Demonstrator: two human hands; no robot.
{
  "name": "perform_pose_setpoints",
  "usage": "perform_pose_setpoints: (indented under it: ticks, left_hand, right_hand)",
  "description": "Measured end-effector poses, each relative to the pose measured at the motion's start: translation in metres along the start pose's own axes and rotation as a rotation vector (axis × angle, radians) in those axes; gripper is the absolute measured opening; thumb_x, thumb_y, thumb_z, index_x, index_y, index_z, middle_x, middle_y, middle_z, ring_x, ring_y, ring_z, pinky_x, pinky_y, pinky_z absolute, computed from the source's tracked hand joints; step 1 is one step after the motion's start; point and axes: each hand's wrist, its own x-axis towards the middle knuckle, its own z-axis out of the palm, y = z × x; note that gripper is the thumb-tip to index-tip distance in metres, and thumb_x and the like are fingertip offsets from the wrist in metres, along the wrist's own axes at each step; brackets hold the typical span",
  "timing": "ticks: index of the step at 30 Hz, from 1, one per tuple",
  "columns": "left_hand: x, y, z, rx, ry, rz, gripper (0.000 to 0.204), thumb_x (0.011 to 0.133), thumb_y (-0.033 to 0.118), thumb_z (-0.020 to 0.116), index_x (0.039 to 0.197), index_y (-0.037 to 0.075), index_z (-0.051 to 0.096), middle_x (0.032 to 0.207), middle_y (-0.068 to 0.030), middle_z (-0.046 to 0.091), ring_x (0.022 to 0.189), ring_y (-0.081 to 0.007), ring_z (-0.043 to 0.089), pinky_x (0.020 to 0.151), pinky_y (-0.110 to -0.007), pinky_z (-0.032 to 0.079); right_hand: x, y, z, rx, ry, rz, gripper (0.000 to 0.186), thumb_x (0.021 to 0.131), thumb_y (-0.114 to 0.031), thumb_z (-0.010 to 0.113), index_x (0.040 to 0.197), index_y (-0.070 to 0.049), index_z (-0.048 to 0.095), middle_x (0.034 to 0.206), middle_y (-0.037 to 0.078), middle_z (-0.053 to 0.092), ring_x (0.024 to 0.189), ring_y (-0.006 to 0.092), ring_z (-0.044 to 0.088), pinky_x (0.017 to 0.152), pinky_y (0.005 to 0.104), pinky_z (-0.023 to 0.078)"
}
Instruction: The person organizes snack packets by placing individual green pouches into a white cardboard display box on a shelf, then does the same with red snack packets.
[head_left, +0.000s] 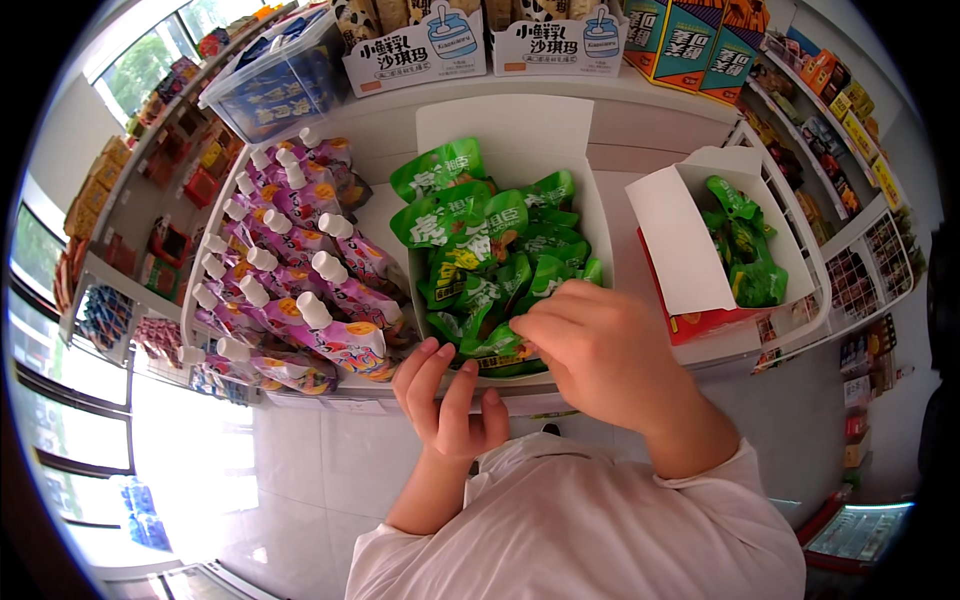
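Right hand (597, 348) narrow over green packs (462, 218); hold unclear. Left hand (450, 415) half-open at near edge of box (502, 122). Hasty tug could spill loosely heaped packs.

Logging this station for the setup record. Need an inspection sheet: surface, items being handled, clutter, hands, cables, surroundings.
Surface: white shelf, visible between the boxes.
Items being handled: green packets, piled loosely in an open white box, flap raised at the back.
Clutter: purple pouches with white caps, left of the box; red-and-white carton holding more green packets, right; clear bin of blue packs, back left.
Hands: right hand has its fingertips at a front packet, grip unclear; left hand is by the box's front edge, fingers spread, contact unclear.
Cables: nothing seen.
Surroundings: stocked shelves on both sides, windows left, tiled floor below.
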Motion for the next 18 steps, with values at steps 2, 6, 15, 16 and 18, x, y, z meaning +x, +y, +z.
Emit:
perform_pose_setpoints:
  ticks: [2, 6, 15, 16, 18]
  left_hand:
    - [0.001, 0.000, 0.000, 0.008, 0.011, -0.002, 0.028, 0.094, 0.018, 0.065, 0.113, -0.002, 0.069, 0.126, -0.0232, 0.066, 0.118, -0.0444, 0.064, 0.098, -0.053, 0.052]
    - [0.001, 0.000, 0.000, 0.012, 0.021, 0.001, 0.029, 0.089, 0.017, 0.067, 0.111, -0.001, 0.072, 0.123, -0.0220, 0.070, 0.116, -0.0433, 0.065, 0.095, -0.052, 0.053]
    - [-0.001, 0.000, -0.003, 0.025, -0.040, 0.033, 0.028, 0.092, 0.019, 0.067, 0.111, -0.001, 0.070, 0.118, -0.0208, 0.068, 0.117, -0.0445, 0.065, 0.096, -0.053, 0.053]
    - [-0.001, 0.000, -0.003, 0.025, -0.051, 0.039, 0.028, 0.095, 0.020, 0.066, 0.111, -0.002, 0.068, 0.118, -0.0213, 0.067, 0.118, -0.0451, 0.065, 0.098, -0.053, 0.053]
    - [-0.005, -0.001, 0.000, -0.009, 0.013, 0.019, 0.028, 0.089, 0.017, 0.068, 0.111, -0.001, 0.070, 0.120, -0.0201, 0.066, 0.114, -0.0430, 0.065, 0.094, -0.052, 0.053]
  right_hand:
    - [-0.003, -0.001, 0.001, -0.026, -0.012, -0.010, 0.018, 0.071, 0.001, 0.073, 0.086, -0.007, 0.065, 0.079, 0.005, 0.064, 0.083, 0.0274, 0.065, 0.070, 0.0397, 0.054]
    - [0.000, 0.001, -0.003, -0.013, -0.032, 0.013, 0.016, 0.074, 0.000, 0.074, 0.088, -0.006, 0.068, 0.082, 0.005, 0.067, 0.084, 0.0270, 0.067, 0.071, 0.0395, 0.055]
    - [0.000, -0.003, 0.006, -0.032, -0.063, -0.007, 0.014, 0.078, 0.001, 0.075, 0.090, -0.004, 0.073, 0.085, 0.005, 0.071, 0.083, 0.0261, 0.064, 0.071, 0.0397, 0.053]
    - [0.001, -0.005, 0.008, -0.035, -0.064, 0.001, 0.013, 0.078, 0.001, 0.075, 0.089, -0.005, 0.072, 0.084, 0.005, 0.071, 0.083, 0.0261, 0.064, 0.071, 0.0397, 0.052]
    - [0.001, -0.006, 0.011, -0.041, -0.063, 0.008, 0.012, 0.077, 0.001, 0.075, 0.087, -0.005, 0.071, 0.083, 0.005, 0.070, 0.082, 0.0260, 0.063, 0.072, 0.0395, 0.051]
